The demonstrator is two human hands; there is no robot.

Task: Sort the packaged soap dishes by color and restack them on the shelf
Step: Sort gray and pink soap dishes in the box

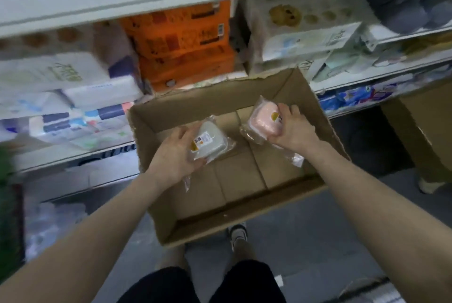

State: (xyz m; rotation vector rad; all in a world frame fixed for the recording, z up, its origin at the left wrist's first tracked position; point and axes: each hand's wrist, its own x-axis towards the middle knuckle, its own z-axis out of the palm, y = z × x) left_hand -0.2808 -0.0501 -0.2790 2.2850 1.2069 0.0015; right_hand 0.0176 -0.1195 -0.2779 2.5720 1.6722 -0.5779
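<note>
Left hand: your left hand (175, 153) grips a pale grey-white packaged soap dish (212, 143), fingers curled round its near edge.
Right hand: your right hand (292, 129) clasps a pink packaged soap dish (263, 120), tilted, thumb beneath.
Position: you hold both dishes above the open cardboard box (234, 116), well apart.
Box: stands on the floor against the shelf (80, 153).
Shelf stock: blurred tissue packs; orange packs (186, 43) behind the box.

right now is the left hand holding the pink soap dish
No, the left hand holds the white soap dish; the pink soap dish is in the right hand.
</note>
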